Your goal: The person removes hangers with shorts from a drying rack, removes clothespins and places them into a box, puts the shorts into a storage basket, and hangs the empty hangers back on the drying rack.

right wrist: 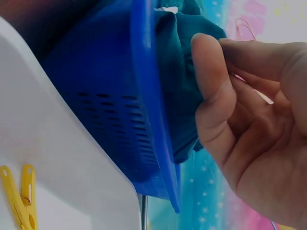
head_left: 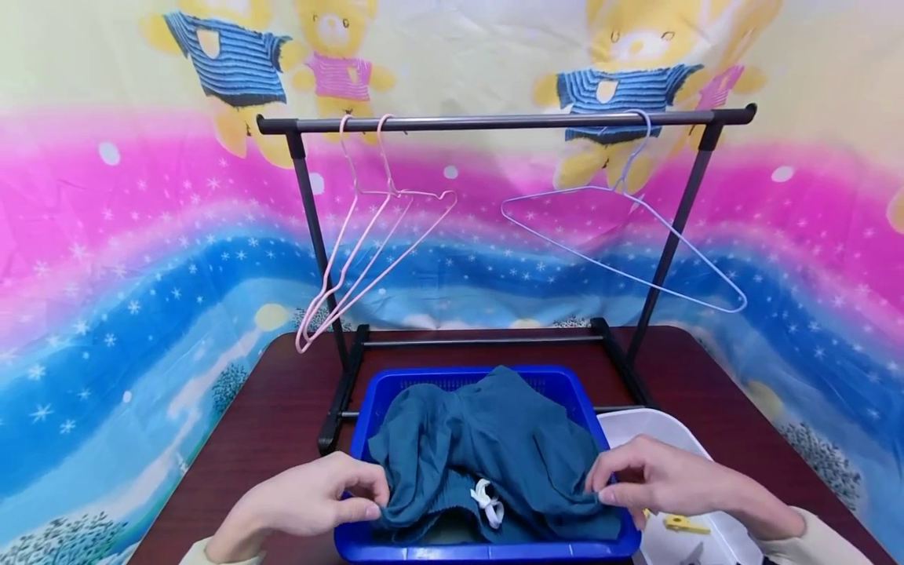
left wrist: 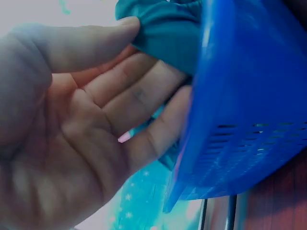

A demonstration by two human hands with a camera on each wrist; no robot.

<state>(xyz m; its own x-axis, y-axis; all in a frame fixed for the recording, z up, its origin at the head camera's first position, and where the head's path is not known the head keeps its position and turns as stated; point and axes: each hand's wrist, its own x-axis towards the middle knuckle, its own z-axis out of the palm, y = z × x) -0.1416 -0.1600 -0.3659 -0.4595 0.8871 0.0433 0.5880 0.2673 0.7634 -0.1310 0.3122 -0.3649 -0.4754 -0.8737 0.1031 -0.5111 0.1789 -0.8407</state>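
Observation:
A pair of dark teal shorts [head_left: 494, 439] lies bunched in a blue plastic basket [head_left: 487, 553]. Its gathered waistband faces the near side, with a white drawstring [head_left: 489, 502] tied in a bow. My left hand [head_left: 321, 494] pinches the cloth at the left between thumb and fingers, over the basket's rim. On the opposite side, my right hand [head_left: 657, 475] pinches the fabric near the right rim. The left wrist view shows the thumb against the teal cloth [left wrist: 165, 36], the other fingers behind it. In the right wrist view, thumb and index finger meet at the cloth [right wrist: 180, 86].
Behind the basket stands a black garment rack [head_left: 494, 123] on a dark red table [head_left: 233, 471]. Two pink hangers [head_left: 353, 259] hang at its left, a pale blue hanger [head_left: 621, 235] at its right. A white tub [head_left: 636, 424] with yellow clothespins [right wrist: 19, 199] sits right of the basket.

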